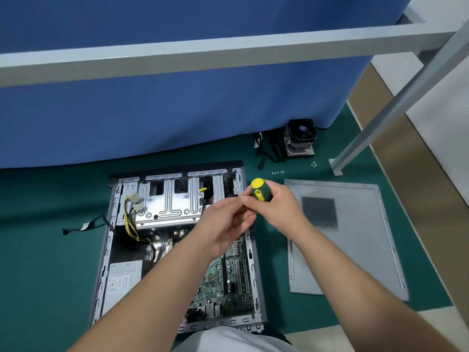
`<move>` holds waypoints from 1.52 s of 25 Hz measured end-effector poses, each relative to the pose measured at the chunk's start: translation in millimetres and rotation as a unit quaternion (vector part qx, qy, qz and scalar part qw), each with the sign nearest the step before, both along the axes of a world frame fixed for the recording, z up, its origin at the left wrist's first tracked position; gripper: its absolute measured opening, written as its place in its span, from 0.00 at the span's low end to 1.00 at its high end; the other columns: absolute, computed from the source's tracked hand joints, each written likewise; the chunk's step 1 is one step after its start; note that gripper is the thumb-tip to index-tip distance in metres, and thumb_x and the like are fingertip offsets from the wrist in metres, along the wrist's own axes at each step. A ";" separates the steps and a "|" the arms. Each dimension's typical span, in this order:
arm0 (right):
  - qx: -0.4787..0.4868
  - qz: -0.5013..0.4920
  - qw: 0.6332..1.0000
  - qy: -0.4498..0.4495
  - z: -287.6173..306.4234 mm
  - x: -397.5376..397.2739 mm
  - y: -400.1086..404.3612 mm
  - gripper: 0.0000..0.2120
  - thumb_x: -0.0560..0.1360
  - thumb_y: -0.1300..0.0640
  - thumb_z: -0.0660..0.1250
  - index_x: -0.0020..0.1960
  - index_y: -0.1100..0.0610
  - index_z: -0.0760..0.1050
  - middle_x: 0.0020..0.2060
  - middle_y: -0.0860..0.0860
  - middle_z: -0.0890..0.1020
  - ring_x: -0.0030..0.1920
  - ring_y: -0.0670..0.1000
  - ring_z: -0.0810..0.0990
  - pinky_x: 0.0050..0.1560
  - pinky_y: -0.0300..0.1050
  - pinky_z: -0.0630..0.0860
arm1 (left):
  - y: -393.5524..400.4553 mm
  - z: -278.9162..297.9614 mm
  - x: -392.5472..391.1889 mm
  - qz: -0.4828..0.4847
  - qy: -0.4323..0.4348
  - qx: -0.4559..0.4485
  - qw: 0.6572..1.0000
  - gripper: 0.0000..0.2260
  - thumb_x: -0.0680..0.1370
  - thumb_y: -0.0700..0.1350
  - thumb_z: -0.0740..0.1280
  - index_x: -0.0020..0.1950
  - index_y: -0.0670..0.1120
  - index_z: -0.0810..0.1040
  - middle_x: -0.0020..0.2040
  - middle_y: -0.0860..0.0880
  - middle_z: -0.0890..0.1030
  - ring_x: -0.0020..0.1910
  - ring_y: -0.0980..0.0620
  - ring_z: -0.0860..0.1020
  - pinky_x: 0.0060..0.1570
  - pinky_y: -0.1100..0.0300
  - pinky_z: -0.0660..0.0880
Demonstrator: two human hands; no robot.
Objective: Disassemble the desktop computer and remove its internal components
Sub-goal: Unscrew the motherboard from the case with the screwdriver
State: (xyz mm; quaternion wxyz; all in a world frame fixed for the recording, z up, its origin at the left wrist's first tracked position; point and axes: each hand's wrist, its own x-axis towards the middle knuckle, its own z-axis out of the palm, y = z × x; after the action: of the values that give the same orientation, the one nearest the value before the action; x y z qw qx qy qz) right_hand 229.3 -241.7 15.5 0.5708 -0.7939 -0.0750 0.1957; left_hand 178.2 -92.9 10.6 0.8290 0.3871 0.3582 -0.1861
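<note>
The open computer case [177,247] lies flat on the green floor mat [45,250], its inside facing up. Within it sit a silver drive cage [167,201] at the far end, a power supply [124,278] at the near left with yellow and black wires [130,222] running up from it, and a green circuit board [228,283] along the right side.

Both hands meet above the far right corner of the case. The right hand [276,209] grips a stubby screwdriver [261,193] with a green and yellow handle, its fingers curled round it. The left hand [225,224] reaches to the tool with its fingertips, thumb and fingers drawn together there; whether it pinches anything cannot be told.

To the right of the case lies the grey side panel [355,240], flat on the mat. Beyond it stand a cooler with a fan [300,141], loose black cables [269,151] and a few small screws [278,172].
</note>
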 end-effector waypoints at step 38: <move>-0.325 -0.228 0.906 0.147 -168.5 203.2 -55.5 0.06 0.75 0.55 0.68 0.39 0.51 0.75 0.41 0.53 0.83 0.46 0.57 0.84 0.46 0.47 0.80 | 94.7 -111.1 51.6 -0.320 -0.213 0.796 0.468 0.29 0.84 0.65 0.50 0.84 0.58 0.52 0.85 0.56 0.51 0.84 0.52 0.47 0.81 0.48 0.43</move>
State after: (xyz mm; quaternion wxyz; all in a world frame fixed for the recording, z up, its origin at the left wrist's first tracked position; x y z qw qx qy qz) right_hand 432.5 -297.2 -153.0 0.3147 -0.8931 0.2607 0.1883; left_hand 229.7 1.9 -100.6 0.0970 0.9951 0.0151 0.0152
